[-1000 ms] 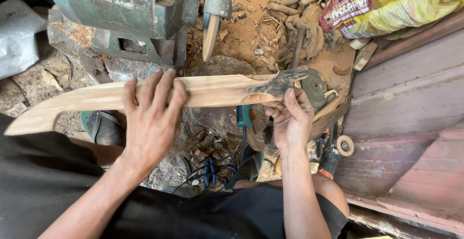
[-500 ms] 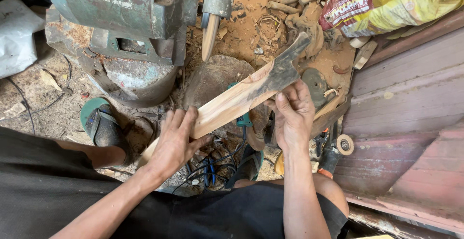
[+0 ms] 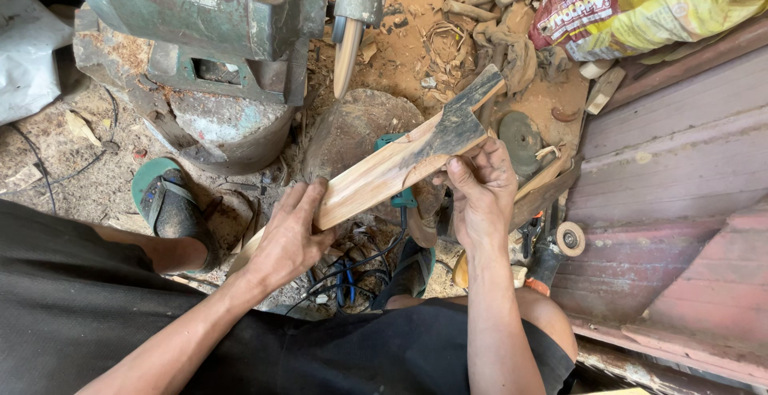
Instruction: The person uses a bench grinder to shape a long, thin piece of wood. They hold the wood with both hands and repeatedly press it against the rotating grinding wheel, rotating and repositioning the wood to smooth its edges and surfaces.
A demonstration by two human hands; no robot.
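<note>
While both hands grip it, the carved wooden plank (image 3: 400, 167) slants up from lower left to upper right above the sawdust-strewn floor (image 3: 400, 51). Left hand (image 3: 288, 239) has its fingers closed around the pale lower stretch; right hand (image 3: 480, 191) clasps the edge just below the dark, flared upper end. A green machine (image 3: 192, 11) stands behind, and a sandalled foot (image 3: 172, 207) rests beside it.
</note>
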